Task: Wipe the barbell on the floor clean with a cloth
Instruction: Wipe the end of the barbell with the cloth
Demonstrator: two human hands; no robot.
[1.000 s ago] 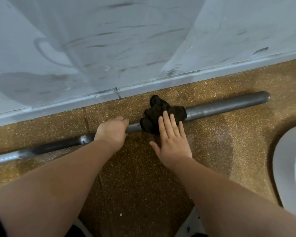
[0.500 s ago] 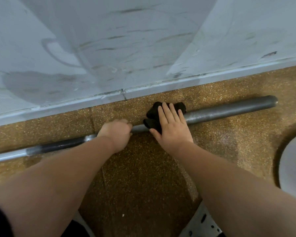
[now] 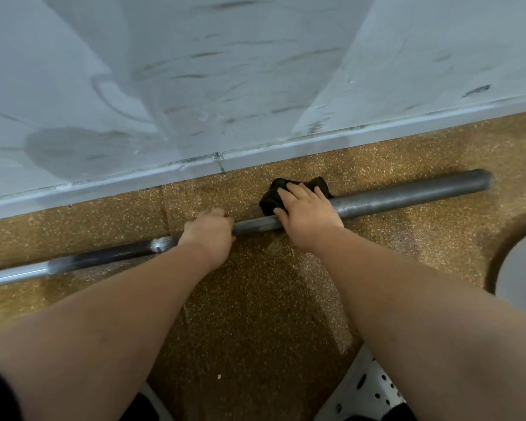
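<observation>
The barbell [image 3: 407, 196] lies on the speckled floor [image 3: 255, 314] beside the wall [image 3: 255, 71]. The left grip [image 3: 208, 235] curls round its shaft. Just to its right, the right grip [image 3: 307, 214] clasps a black cloth [image 3: 271, 199] over the bar.

Nothing to read here: no lettering, label, brand or number shows on the barbell [image 3: 407, 196], cloth [image 3: 271, 199], wall [image 3: 255, 71] or floor [image 3: 255, 314].
</observation>
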